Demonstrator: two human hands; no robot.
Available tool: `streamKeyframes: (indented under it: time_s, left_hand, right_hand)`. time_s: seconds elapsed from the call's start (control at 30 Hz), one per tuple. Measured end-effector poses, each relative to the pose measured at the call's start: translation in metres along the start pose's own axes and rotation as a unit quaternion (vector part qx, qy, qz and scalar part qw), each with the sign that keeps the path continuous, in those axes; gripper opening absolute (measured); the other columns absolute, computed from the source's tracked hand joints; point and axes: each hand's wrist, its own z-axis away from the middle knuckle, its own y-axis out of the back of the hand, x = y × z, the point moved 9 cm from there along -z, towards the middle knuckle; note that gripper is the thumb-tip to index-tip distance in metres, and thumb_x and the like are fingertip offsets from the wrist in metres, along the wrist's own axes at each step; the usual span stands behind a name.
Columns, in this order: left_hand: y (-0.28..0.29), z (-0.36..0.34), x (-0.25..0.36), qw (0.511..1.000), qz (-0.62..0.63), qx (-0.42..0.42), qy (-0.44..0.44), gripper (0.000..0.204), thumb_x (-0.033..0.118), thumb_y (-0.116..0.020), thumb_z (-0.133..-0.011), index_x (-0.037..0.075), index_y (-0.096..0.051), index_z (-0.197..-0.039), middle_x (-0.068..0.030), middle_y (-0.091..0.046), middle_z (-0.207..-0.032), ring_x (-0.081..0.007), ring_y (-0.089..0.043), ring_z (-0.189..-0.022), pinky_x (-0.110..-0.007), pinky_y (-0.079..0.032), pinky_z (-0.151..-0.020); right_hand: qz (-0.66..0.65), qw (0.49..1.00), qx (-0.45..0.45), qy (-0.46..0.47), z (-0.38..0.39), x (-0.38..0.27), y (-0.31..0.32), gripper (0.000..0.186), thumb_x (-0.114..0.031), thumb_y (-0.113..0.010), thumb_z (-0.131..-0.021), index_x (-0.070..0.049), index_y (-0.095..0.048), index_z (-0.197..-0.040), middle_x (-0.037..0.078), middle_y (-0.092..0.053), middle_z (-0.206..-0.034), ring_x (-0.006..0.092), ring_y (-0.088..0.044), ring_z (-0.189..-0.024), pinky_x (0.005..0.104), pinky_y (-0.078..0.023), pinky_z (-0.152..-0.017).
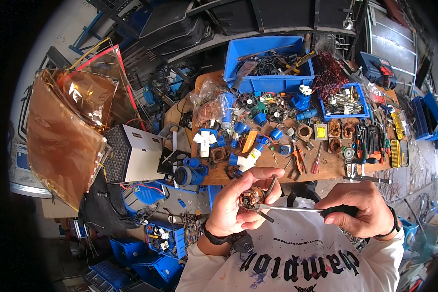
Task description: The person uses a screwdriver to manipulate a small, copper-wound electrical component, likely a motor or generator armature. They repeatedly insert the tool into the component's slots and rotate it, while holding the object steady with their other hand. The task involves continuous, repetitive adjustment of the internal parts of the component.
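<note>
My left hand [228, 209] grips a small round component with copper-coloured insides [251, 198], with a dark rod sticking out past its edges. My right hand [350, 209] is closed around the black handle of a screwdriver [297, 209], whose long metal blade reaches left to the component, its tip at the lower part of it. Both hands are held low, in front of my white printed shirt, just off the near edge of the cluttered wooden table [277, 173].
The table holds a large blue bin of cables [270, 82], a small blue tray of metal pieces [343, 101], several blue plugs, pliers [299, 160] and other tools. Copper-coloured sheets [61, 146] stand at left beside a white panel [141, 158]. Blue crates [158, 265] lie on the floor below.
</note>
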Motion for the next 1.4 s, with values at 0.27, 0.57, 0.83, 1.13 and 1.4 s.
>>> streamKeyframes:
  time_s: [0.27,0.57,0.83,1.13,1.4]
  left_hand:
    - [-0.001,0.001,-0.001,1.0,0.019,0.001,0.006,0.047,0.035,-0.032,-0.101,0.002,-0.044,-0.132,-0.0087,-0.05,-0.092,0.0001,-0.025,-0.039,-0.016,-0.024,-0.033]
    - [0.004,0.002,-0.001,1.0,-0.006,0.012,0.014,0.047,0.035,-0.034,-0.1,0.001,-0.045,-0.132,-0.0102,-0.052,-0.091,-0.0002,-0.026,-0.039,-0.016,-0.023,-0.033]
    - [-0.004,-0.003,-0.026,0.993,-0.068,-0.01,0.099,0.05,0.039,-0.034,-0.101,0.003,-0.043,-0.133,-0.0048,-0.052,-0.088,-0.0001,-0.026,-0.04,-0.017,-0.023,-0.034]
    - [0.0,-0.016,-0.02,0.995,0.046,0.032,0.082,0.048,0.039,-0.036,-0.101,0.008,-0.04,-0.137,-0.0065,-0.052,-0.091,-0.0014,-0.025,-0.041,-0.016,-0.024,-0.035]
    - [-0.001,-0.018,-0.006,0.999,0.014,0.021,0.031,0.048,0.039,-0.034,-0.101,0.007,-0.041,-0.136,-0.0055,-0.05,-0.091,-0.0003,-0.023,-0.04,-0.017,-0.023,-0.035]
  right_hand:
    - [0.008,1.0,0.0,-0.002,-0.001,-0.002,0.002,0.018,-0.006,-0.07,-0.079,0.001,-0.067,-0.096,0.014,-0.067,-0.085,0.027,-0.067,-0.074,0.0326,-0.051,-0.064]
    - [0.005,1.0,0.015,-0.006,-0.002,-0.003,0.005,0.018,-0.005,-0.072,-0.077,0.0,-0.068,-0.094,0.013,-0.068,-0.086,0.0261,-0.067,-0.074,0.032,-0.052,-0.066]
    - [-0.041,0.998,-0.046,-0.01,-0.009,0.006,-0.012,0.018,-0.005,-0.073,-0.077,-0.001,-0.068,-0.093,0.013,-0.068,-0.083,0.0262,-0.067,-0.072,0.0315,-0.051,-0.064]
    - [-0.061,0.996,0.061,-0.034,0.001,0.005,0.022,0.02,-0.005,-0.076,-0.074,0.001,-0.068,-0.091,0.012,-0.069,-0.082,0.0231,-0.067,-0.074,0.031,-0.051,-0.068]
    - [-0.016,0.997,0.034,-0.063,0.004,0.014,0.021,0.016,-0.004,-0.073,-0.076,0.0,-0.068,-0.09,0.012,-0.068,-0.08,0.0232,-0.067,-0.07,0.0298,-0.05,-0.064]
